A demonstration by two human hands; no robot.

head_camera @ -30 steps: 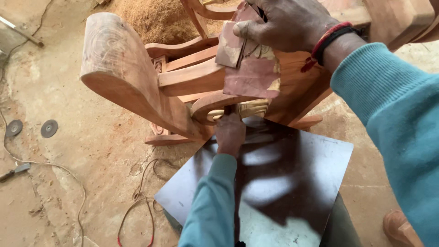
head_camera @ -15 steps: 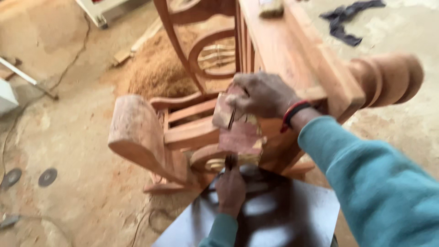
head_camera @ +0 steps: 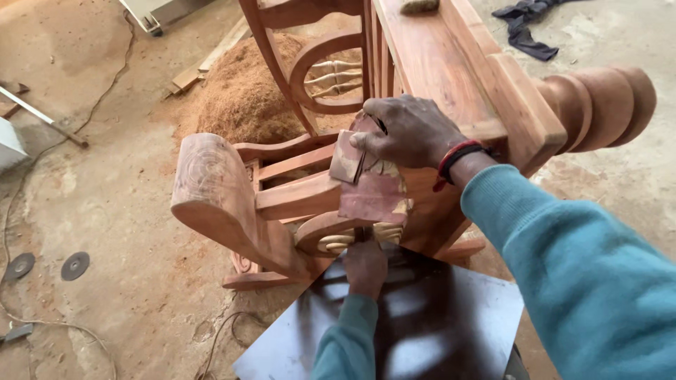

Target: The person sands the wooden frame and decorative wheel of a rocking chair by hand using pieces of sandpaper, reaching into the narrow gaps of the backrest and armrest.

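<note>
My right hand [head_camera: 412, 132] pinches a hanging sandpaper sheet [head_camera: 370, 186] against the chair's carved panel [head_camera: 355, 236]; my left hand [head_camera: 365, 267], directly below, grips that carving; sheet's length runs vertical.

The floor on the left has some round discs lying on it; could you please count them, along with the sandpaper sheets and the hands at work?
Grey discs: 2
Sandpaper sheets: 1
Hands, right hand and left hand: 2
Total: 5
</note>
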